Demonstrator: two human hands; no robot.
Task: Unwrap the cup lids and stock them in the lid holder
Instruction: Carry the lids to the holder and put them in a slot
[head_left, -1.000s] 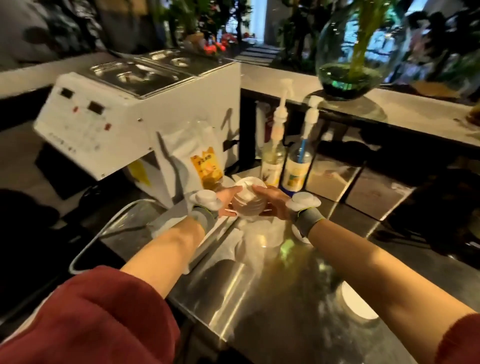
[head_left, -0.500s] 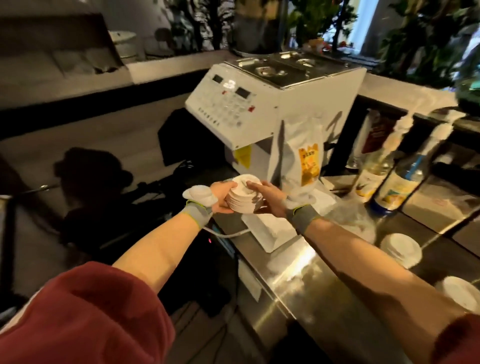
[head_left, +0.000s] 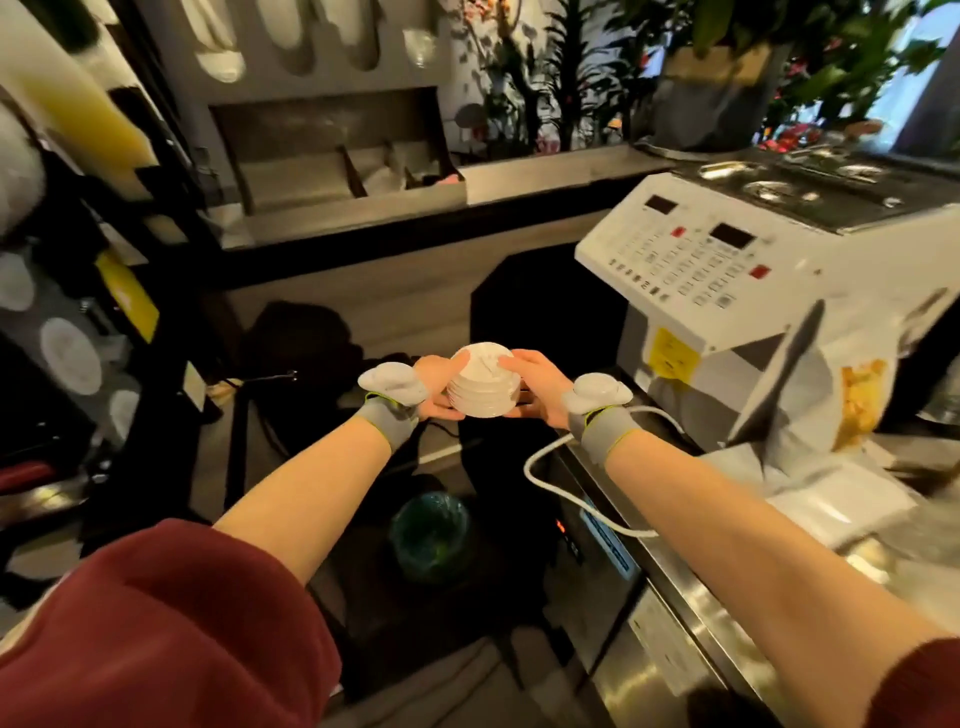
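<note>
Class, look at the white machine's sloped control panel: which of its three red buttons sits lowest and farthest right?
The red button near the white machine's right panel edge; the other two sit higher, beside the dark displays.

2 hands (left hand (head_left: 441, 387), right hand (head_left: 537, 387)), 1 lid stack (head_left: 483, 384), 1 white machine (head_left: 769, 260), 1 bin (head_left: 431, 530).

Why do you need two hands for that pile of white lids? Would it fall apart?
Probably, yes. The stack of lids is many thin loose pieces with no wrap visible around it, so it could slide apart if tilted. The left hand and right hand press it from both sides, which likely keeps it together. It looks light, and each lid seems bendy.
</note>
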